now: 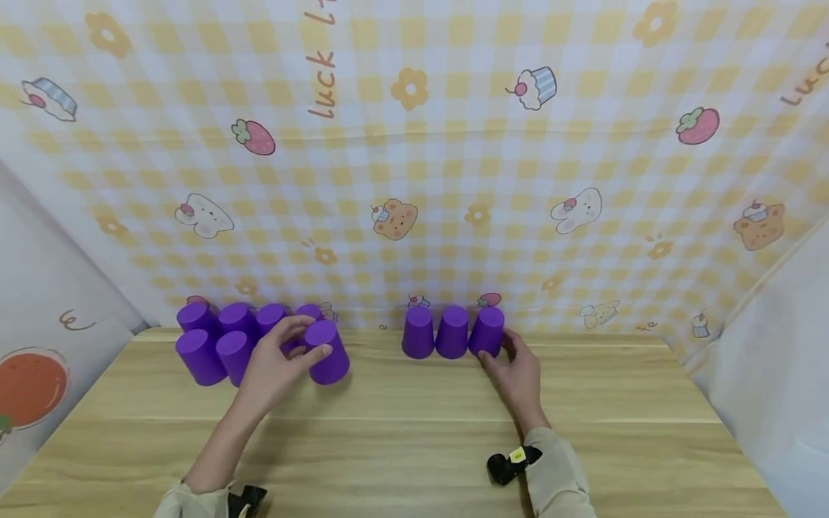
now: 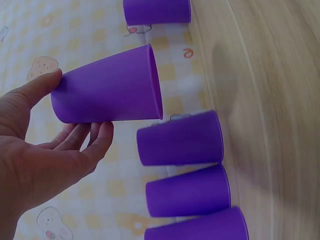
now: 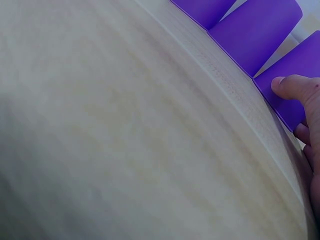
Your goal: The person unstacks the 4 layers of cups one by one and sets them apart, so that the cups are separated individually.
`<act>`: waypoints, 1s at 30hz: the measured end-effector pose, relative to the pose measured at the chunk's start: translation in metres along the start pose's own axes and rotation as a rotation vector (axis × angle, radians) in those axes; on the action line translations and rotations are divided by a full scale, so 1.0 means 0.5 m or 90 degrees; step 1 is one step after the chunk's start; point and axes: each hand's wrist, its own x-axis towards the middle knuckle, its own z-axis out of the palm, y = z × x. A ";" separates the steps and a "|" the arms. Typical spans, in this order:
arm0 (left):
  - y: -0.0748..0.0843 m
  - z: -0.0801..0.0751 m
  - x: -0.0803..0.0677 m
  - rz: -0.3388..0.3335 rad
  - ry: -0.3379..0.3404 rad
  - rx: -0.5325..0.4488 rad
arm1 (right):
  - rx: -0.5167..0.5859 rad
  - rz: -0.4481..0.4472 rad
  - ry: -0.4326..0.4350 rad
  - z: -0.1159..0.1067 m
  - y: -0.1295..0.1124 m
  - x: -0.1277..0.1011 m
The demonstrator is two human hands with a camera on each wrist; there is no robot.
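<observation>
My left hand point(image 1: 275, 363) grips an upside-down purple cup point(image 1: 329, 356) between thumb and fingers. In the left wrist view that held cup point(image 2: 107, 90) hangs above the table, its open rim facing the wood. Three more purple cups stand mouth-down side by side at the centre back. My right hand point(image 1: 520, 370) holds the rightmost of them, a purple cup point(image 1: 487, 331), low on its side, with the thumb point(image 3: 285, 86) against its front. To its left are the middle cup point(image 1: 452, 333) and the left cup point(image 1: 418, 334).
At the back left several upside-down purple cups point(image 1: 202, 360) stand in two rows, partly hidden by my left hand. A checked cloth point(image 1: 414, 158) hangs right behind the wooden table point(image 1: 401, 446). Black wrist cameras point(image 1: 512, 464) sit on both wrists.
</observation>
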 end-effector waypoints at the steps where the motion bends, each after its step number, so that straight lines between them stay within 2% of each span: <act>1: -0.003 -0.007 -0.004 -0.001 0.001 0.007 | -0.001 0.001 0.000 0.001 0.000 0.000; 3: -0.008 -0.018 -0.010 0.006 0.006 0.022 | -0.001 0.001 0.001 0.001 0.000 -0.001; 8: -0.019 -0.041 -0.019 0.029 0.022 0.104 | -0.004 -0.001 0.003 0.001 0.000 -0.002; 13: -0.030 -0.053 -0.023 0.030 0.033 0.161 | -0.006 0.001 0.000 0.000 -0.001 -0.002; 19: -0.036 -0.061 -0.026 0.013 0.050 0.164 | -0.005 0.008 -0.003 -0.001 -0.001 -0.003; 25: -0.035 -0.062 -0.021 0.024 0.067 0.167 | -0.003 0.003 0.008 -0.003 0.001 -0.001; 30: -0.045 -0.060 -0.020 0.020 0.090 0.201 | 0.003 0.000 0.007 0.000 0.002 0.000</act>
